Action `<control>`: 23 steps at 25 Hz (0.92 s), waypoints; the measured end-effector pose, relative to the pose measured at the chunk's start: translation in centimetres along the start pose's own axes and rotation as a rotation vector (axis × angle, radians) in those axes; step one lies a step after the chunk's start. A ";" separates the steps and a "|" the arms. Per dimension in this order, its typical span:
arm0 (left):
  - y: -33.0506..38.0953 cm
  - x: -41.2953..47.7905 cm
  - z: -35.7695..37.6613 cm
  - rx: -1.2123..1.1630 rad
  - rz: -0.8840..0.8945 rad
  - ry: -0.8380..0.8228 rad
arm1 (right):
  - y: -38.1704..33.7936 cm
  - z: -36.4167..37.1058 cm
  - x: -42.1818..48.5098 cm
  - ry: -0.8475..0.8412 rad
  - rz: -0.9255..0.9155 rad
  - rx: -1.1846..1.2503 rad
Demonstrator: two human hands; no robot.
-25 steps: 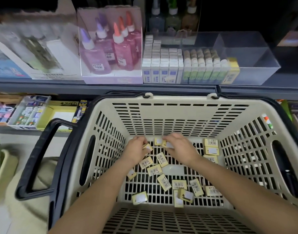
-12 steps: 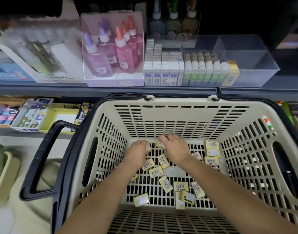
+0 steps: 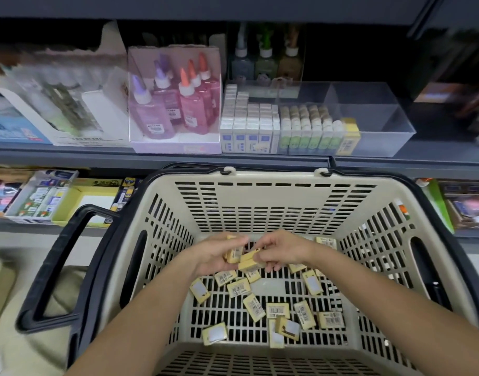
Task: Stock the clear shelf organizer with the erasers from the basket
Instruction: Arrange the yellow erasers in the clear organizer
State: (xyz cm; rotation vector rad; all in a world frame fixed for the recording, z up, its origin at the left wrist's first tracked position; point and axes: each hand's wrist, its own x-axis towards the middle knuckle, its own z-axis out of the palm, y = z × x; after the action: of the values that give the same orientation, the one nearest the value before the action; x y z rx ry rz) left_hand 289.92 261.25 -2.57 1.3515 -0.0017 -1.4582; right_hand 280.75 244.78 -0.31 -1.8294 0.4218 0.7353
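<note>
Left hand (image 3: 214, 256): curled round a small bunch of erasers (image 3: 234, 253), up off the basket (image 3: 260, 202) floor.
Right hand (image 3: 281, 252): pinching more against that bunch, hands touching.
Risk: it's an untidy handful, so one could squirt out on the lift.
Loose erasers (image 3: 254, 306): plenty scattered near and right.
Organizer (image 3: 368, 115): far shelf, right section bare.
Change: both hands were down gathering; now they're raised and loaded.

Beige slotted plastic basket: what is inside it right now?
Small yellow boxed erasers lie scattered across the basket floor; the left hand and right hand each grip a few above them. Any erasers beneath the hands and forearms are hidden.
</note>
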 end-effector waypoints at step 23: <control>12.6 -3.1 9.6 0.098 0.539 0.016 | -5.1 -14.3 -12.2 0.671 -0.433 0.017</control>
State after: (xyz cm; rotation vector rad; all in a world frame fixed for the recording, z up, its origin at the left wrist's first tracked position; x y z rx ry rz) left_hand 290.84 252.31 10.81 1.3109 -0.4025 -1.0002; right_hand 278.79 232.66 14.82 -2.0291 0.4298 -0.1935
